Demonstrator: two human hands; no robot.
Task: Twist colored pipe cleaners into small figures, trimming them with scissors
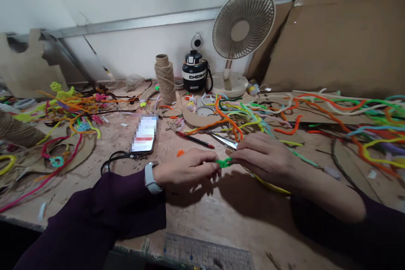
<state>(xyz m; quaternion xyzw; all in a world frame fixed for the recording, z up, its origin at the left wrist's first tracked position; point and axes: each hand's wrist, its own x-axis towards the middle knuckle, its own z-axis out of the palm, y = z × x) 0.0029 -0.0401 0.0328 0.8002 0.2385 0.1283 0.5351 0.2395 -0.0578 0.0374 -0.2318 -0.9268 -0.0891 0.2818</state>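
A short piece of bright green pipe cleaner (225, 163), bent or twisted, is stretched between my two hands above the table. My left hand (186, 168), with a pale watch on its wrist, pinches the left end. At the other end, the fingers of my right hand (265, 158) are closed on the same piece. Just beyond the right fingers lie metal scissors (224, 140), their handles not plainly visible. A red and black pen (198, 140) rests beside them. Some of the green piece is hidden by my fingertips.
Colourful pipe cleaners (335, 114) are heaped at the right and more (72, 105) at the left. A phone (144, 134) lies left of my hands. Behind stand a twine spool (165, 80), a black bottle (194, 74) and a fan (242, 29). A clear ruler (205, 253) is at the front edge.
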